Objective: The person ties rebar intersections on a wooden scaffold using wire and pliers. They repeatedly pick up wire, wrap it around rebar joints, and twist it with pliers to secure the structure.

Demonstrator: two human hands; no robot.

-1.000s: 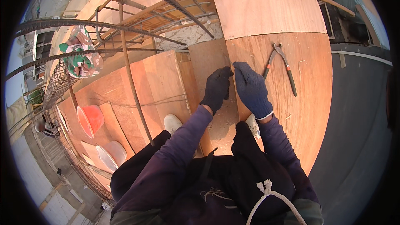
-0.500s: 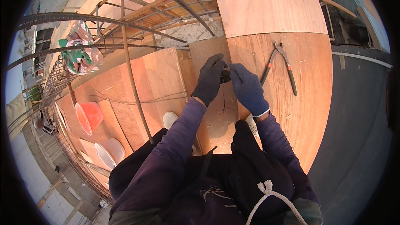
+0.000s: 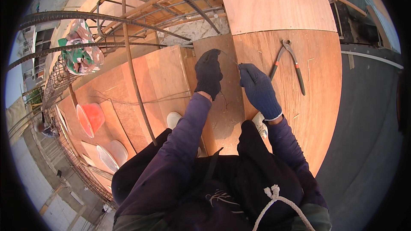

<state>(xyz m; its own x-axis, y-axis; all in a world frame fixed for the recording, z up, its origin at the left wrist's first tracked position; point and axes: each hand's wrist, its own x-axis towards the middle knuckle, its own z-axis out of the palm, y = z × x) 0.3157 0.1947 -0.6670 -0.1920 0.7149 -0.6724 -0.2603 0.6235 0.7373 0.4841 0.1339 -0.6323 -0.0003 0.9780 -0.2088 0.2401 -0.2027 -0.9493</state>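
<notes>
Plywood deck; gloved hands, left, right, pinching thin wire, apparently; fingertips hidden.

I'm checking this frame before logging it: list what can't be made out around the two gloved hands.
Head view only:
- Thin wire between left hand and right hand: too fine to trace; its ends vanish behind the gloves.
- Grip of either hand: fingers curl away from the camera.
- Pincers on the plywood: jaws too small to read.
- Feet: mostly covered by the person's knees.
</notes>
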